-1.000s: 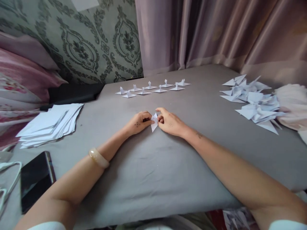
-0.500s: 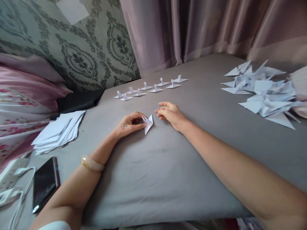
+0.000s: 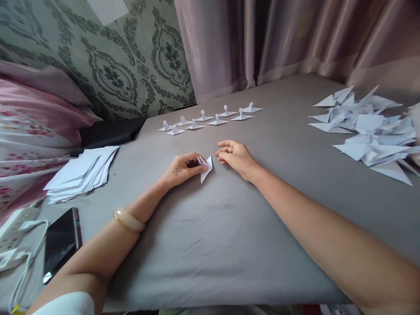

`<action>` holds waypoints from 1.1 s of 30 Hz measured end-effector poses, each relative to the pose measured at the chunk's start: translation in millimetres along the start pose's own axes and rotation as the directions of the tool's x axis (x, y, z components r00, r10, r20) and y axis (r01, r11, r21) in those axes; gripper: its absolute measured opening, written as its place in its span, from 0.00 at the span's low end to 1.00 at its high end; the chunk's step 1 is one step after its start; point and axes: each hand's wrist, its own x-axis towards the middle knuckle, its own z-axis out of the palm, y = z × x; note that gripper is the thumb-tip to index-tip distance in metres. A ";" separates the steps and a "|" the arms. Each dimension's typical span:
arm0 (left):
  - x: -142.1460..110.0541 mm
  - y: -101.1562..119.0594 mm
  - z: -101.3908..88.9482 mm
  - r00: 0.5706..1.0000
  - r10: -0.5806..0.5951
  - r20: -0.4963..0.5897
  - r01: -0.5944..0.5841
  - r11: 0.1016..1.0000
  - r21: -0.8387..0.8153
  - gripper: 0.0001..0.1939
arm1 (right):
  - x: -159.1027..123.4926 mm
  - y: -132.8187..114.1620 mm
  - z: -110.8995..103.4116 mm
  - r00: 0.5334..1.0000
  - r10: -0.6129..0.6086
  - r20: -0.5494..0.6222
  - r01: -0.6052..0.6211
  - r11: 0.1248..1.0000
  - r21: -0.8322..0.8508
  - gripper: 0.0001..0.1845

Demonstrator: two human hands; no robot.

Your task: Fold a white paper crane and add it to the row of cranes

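Paper (image 3: 206, 167), half-folded, sits pinched in my left hand (image 3: 182, 168) on the grey sheet (image 3: 210, 236), my right hand (image 3: 236, 156) loosely open just right of it.

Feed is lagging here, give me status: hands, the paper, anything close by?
Left hand pinching folded paper piece on grey sheet. Right hand open, empty, just beside it. Row of finished folds beyond; nothing between.

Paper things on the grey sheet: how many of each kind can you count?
Small finished figures in the far rows: 9
Half-folded piece in the left hand: 1
Stack of flat sheets: 1
Heap of folded pieces: 1, too jumbled to count singly
Total: 12
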 end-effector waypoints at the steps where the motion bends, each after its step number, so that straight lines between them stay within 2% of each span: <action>1: 0.9 0.2 2.7 1.000 -0.002 -0.014 0.002 0.999 0.033 0.14 | 0.1 0.7 -0.2 1.000 -0.003 0.004 0.003 1.000 -0.009 0.17; 5: 2.9 2.5 12.3 0.996 0.010 -0.087 0.011 0.971 0.241 0.10 | 0.1 4.5 -0.3 0.999 -0.039 0.033 0.041 0.996 -0.081 0.18; 8: 1.7 7.1 18.7 0.989 0.047 -0.143 -0.001 0.951 0.308 0.11 | -2.8 5.7 1.7 0.992 -0.111 0.052 0.119 0.976 -0.184 0.12; 11: -1.1 10.5 23.1 0.979 0.010 -0.203 0.043 0.966 0.255 0.13 | -9.1 4.8 5.3 0.975 -0.201 0.099 0.222 0.927 -0.301 0.06; 16: -4.4 11.0 22.0 0.973 -0.007 -0.230 0.040 0.990 0.137 0.08 | -16.3 6.2 9.5 0.946 -0.288 0.148 0.324 0.849 -0.418 0.06; 22: -7.5 12.6 19.5 0.975 -0.008 -0.220 0.030 0.995 0.099 0.09 | -18.0 8.2 10.1 0.946 -0.290 0.143 0.322 0.820 -0.473 0.06; 28: -6.6 8.9 20.0 0.978 -0.002 -0.210 0.016 0.998 0.065 0.09 | -24.9 -0.2 16.3 0.950 -0.280 0.139 0.311 0.807 -0.501 0.04; 33: -4.9 5.7 19.9 0.979 -0.001 -0.205 0.022 0.995 0.098 0.11 | -23.2 -5.7 21.4 0.954 -0.271 0.130 0.298 0.785 -0.543 0.12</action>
